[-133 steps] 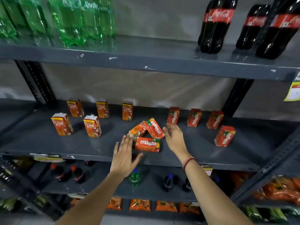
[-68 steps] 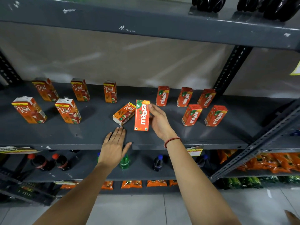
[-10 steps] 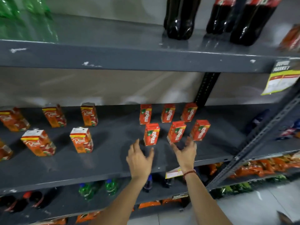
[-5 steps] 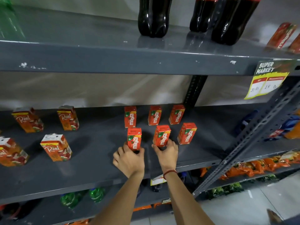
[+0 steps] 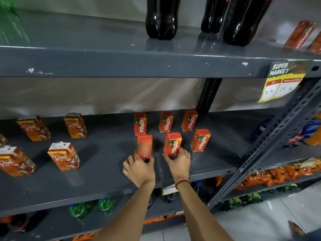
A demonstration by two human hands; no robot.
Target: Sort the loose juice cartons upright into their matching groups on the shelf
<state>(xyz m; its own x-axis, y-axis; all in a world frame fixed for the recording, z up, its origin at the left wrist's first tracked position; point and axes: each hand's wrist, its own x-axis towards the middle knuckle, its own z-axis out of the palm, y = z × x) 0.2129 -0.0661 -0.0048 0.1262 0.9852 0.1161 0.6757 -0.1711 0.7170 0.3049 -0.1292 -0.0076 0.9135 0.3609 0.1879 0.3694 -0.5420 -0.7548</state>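
On the middle shelf: I see two groups of upright cartons, Real at 9 o'clock, Maaza at 12 to 1 o'clock from my hands.
Shelf (image 5: pixel 97 173): dark grey painted metal, flat and smooth, chipped paint on the edge of the tier above.
Cola bottles (image 5: pixel 162 18): dark glossy plastic, standing on the upper tier, no part of my job.
Real cartons (image 5: pixel 64 156): bulkier boxes with gabled tops, waxy printed card, spaced well apart.
Maaza cartons (image 5: pixel 189 120): slim red-orange bricks, long axes vertical, two rows of three.
Key relation: both front-row cartons I hold stand straight ahead at 12 o'clock, each touching its own hand; the third front carton (image 5: pixel 200 140) sits at 2 o'clock, nearer my right hand.
Left hand (image 5: pixel 139 168): fingers wrapped round the base of the front-left carton (image 5: pixel 144 147), whose print is blurred.
Right hand (image 5: pixel 178 162): gripping the base of the front-middle carton (image 5: pixel 173 144), which leans slightly right.
Judgement: sorting looks nearly done; I reckon only squaring the row remains, gently, since tall light card tips easily.
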